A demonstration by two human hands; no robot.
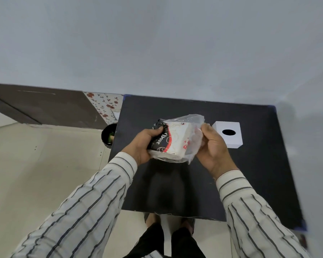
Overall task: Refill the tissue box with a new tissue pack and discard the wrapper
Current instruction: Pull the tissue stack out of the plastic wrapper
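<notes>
While your left hand point(142, 144) clamps the tissue pack point(172, 141) and your right hand point(212, 144) fingers pinch its loose wrapper point(194, 127), held above the tabletop point(259, 174), a hard tug could spill tissues short of the tissue box point(228, 134) just beyond your right fingers.

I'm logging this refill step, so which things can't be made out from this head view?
- Tissue pack: far end hidden by the crumpled wrapper.
- Bin contents: half hidden by the table edge.
- Tissue box inside: only a dark hole shows.
</notes>
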